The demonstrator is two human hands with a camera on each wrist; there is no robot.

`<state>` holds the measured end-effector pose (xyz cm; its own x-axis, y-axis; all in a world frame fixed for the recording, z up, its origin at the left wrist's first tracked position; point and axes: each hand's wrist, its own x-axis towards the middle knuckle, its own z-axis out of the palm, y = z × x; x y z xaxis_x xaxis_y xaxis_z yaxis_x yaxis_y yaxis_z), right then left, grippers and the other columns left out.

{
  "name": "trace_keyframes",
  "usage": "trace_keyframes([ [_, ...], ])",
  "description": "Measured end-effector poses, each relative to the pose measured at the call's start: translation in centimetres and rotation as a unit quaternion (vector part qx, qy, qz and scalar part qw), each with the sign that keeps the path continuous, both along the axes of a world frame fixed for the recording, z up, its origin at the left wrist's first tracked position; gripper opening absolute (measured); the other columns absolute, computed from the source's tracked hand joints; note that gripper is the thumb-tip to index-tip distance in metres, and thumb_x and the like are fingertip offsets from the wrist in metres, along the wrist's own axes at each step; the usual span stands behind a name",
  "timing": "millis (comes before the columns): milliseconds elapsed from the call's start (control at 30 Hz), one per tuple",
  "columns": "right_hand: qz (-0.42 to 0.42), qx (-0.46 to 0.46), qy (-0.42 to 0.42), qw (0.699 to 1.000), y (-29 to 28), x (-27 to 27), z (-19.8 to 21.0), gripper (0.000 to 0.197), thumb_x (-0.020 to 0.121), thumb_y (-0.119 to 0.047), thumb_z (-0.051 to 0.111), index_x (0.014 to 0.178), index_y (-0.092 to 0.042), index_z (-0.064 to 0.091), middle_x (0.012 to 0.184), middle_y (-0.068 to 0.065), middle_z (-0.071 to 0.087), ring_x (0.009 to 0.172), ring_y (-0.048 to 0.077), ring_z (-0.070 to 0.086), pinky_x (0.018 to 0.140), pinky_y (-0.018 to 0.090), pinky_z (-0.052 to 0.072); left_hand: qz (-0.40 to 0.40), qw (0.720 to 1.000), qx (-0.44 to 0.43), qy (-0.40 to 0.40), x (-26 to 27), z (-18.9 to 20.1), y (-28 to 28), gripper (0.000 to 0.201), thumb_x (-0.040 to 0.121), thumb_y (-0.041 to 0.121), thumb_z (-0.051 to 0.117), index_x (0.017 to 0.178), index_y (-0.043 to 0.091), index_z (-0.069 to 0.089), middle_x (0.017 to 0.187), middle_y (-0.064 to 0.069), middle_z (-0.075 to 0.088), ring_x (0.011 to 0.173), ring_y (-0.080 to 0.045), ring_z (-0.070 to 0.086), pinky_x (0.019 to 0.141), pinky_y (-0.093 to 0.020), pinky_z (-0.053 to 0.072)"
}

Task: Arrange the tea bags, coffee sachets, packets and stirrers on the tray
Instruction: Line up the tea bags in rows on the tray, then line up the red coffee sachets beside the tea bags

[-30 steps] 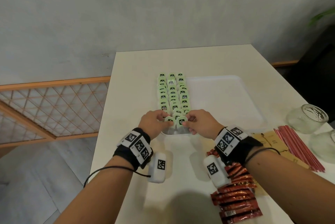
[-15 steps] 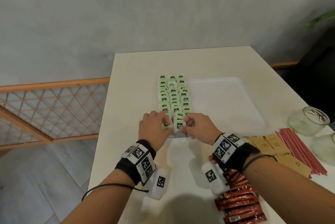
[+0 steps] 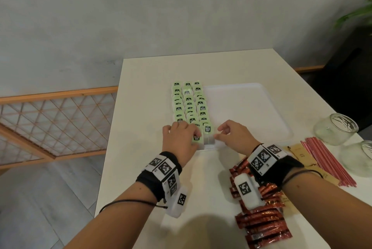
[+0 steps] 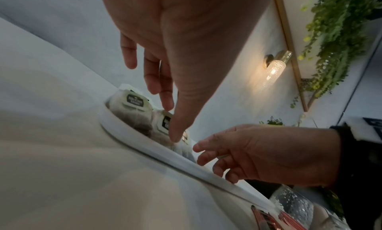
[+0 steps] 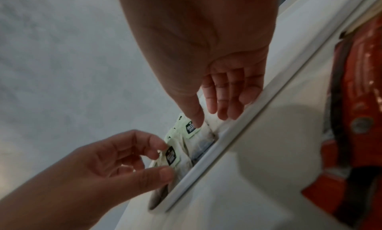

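A white tray lies mid-table, with three columns of green-tagged tea bags filling its left part. My left hand is at the near end of the columns. Its thumb and index finger pinch the nearest tea bag by its tag. My right hand is just right of it, fingers relaxed. In the right wrist view its thumb tip touches the tag of the neighbouring tea bag, while its other fingers hover over the tray floor beside the rim.
Red coffee sachets lie in a row under my right forearm. Brown packets and red stirrers lie right of the tray's near corner. Two glass jars stand at the table's right edge. The tray's right part is bare.
My hands, which were pressed together over the nearest tea bags, have parted a little, so the right column's front tea bag now shows between them.
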<state>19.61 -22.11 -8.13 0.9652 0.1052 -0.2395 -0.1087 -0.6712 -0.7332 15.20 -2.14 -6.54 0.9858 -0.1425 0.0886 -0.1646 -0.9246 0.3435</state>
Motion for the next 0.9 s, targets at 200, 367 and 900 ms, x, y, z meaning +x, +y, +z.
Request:
trace_keyframes([
  [200, 0.035, -0.051, 0.017, 0.998, 1.6, 0.1, -0.1, 0.028, 0.084, -0.041, 0.07, 0.087, -0.016, 0.059, 0.08, -0.001, 0.061, 0.075, 0.018, 0.057, 0.075, 0.037, 0.049, -0.009, 0.997, 0.058, 0.046, 0.6, 0.6, -0.8, 0.018, 0.087, 0.044, 0.059, 0.103, 0.036, 0.06, 0.115, 0.01, 0.055, 0.118, -0.017, 0.043, 0.103, -0.041, 0.019],
  [367, 0.071, -0.083, 0.039, 0.993, 1.2, 1.0, 0.4, 0.027, 0.089, -0.025, 0.066, 0.071, -0.019, 0.046, 0.073, -0.001, 0.052, 0.076, 0.024, 0.055, 0.076, 0.04, 0.05, 0.001, 0.993, 0.091, 0.073, 1.1, 0.8, -0.8, 0.023, 0.085, 0.049, 0.06, 0.102, 0.034, 0.06, 0.115, 0.008, 0.055, 0.118, -0.019, 0.043, 0.106, -0.044, 0.017],
  [900, 0.118, -0.077, -0.023, 0.99, -6.7, -4.0, 6.2, 0.025, 0.088, -0.038, 0.068, 0.106, -0.023, 0.061, 0.097, -0.007, 0.064, 0.077, 0.004, 0.057, 0.066, 0.02, 0.041, -0.104, 0.99, 0.026, 0.095, -2.4, 4.4, -6.5, 0.028, 0.086, 0.048, 0.06, 0.11, 0.034, 0.057, 0.105, 0.012, 0.061, 0.099, -0.013, 0.057, 0.098, -0.039, 0.034],
])
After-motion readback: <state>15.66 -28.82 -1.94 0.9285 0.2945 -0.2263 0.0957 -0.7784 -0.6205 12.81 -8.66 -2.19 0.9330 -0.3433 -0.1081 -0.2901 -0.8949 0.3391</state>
